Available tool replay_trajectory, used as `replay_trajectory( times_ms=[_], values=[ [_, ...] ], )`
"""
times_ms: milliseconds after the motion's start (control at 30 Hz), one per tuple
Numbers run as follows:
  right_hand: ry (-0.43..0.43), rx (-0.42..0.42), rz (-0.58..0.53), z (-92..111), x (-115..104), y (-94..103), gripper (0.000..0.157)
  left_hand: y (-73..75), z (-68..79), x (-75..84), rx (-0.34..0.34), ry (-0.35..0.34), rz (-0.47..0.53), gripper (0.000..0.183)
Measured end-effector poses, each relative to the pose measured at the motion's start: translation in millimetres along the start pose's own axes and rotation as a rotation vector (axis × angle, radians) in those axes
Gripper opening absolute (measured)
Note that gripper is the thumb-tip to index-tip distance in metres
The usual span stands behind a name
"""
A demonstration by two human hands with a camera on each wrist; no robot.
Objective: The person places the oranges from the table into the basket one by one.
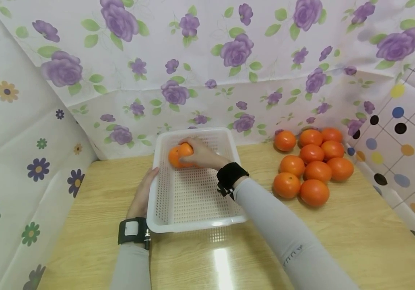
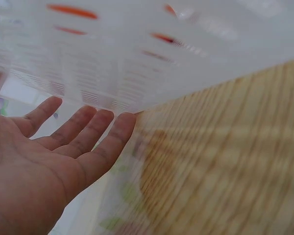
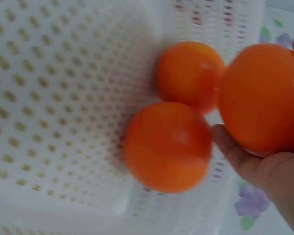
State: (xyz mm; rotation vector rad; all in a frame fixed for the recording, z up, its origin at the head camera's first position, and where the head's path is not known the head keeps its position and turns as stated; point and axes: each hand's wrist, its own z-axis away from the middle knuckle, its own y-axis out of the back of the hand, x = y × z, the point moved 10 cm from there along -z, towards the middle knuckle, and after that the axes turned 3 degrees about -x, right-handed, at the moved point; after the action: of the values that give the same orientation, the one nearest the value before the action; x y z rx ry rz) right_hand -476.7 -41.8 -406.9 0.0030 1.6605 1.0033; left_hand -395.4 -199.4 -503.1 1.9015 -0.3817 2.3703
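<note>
My right hand (image 1: 201, 154) grips an orange (image 3: 264, 98) inside the white plastic basket (image 1: 197, 226), near its far left corner. Two more oranges lie there in the right wrist view: a nearer orange (image 3: 167, 148) and another orange (image 3: 191, 76) beside it. In the head view they are partly hidden by the hand and the held fruit. My left hand (image 1: 145, 192) is at the basket's left side. The left wrist view shows the fingers of that hand (image 2: 54, 152) extended, fingertips right at the basket's outer wall.
Several loose oranges (image 1: 317, 172) sit grouped on the wooden table (image 1: 366, 241) to the right of the basket. A purple-flowered sheet (image 1: 207, 48) hangs behind the table. Patterned sheets also stand at the left (image 1: 19, 177) and right sides.
</note>
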Motion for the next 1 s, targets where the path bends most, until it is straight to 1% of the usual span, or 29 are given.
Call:
replay_trajectory(
  times_ms=[133, 233, 300, 367, 467, 700, 800, 900, 1000],
  values=[
    [0.015, 0.015, 0.025, -3, 2, -9.3, 0.060, 2.5, 1.3, -0.3, 0.010, 0.004, -0.004, 0.073],
    [0.029, 0.005, 0.068, -6, 3, -18.7, 0.060, 4.7, 2.5, -0.2, 0.021, 0.002, -0.025, 0.074],
    [0.041, -0.023, 0.108, -7, 3, -27.0, 0.061, 5.8, 2.9, 0.4, 0.021, -0.005, -0.042, 0.073],
    [0.050, -0.050, 0.176, -8, 4, -34.5, 0.063, 6.0, 3.5, 1.1, 0.018, -0.012, -0.053, 0.071],
    [0.042, -0.084, 0.245, -8, 5, -42.2, 0.065, 5.9, 3.8, 1.5, 0.013, -0.016, -0.056, 0.071],
    [0.040, -0.090, 0.303, -3, 2, -40.9, 0.066, 3.3, 1.9, 1.3, 0.013, -0.015, -0.058, 0.070],
    [0.059, -0.081, 0.334, -2, 0, -39.4, 0.067, 1.1, 1.4, 1.6, 0.007, -0.019, -0.066, 0.070],
    [0.087, -0.076, 0.359, -2, -2, -39.9, 0.063, -1.0, 1.3, 1.9, 0.002, -0.023, -0.065, 0.070],
    [0.116, -0.091, 0.373, -1, -3, -43.3, 0.058, -2.9, 0.4, 1.3, -0.001, -0.018, -0.055, 0.069]
  ],
)
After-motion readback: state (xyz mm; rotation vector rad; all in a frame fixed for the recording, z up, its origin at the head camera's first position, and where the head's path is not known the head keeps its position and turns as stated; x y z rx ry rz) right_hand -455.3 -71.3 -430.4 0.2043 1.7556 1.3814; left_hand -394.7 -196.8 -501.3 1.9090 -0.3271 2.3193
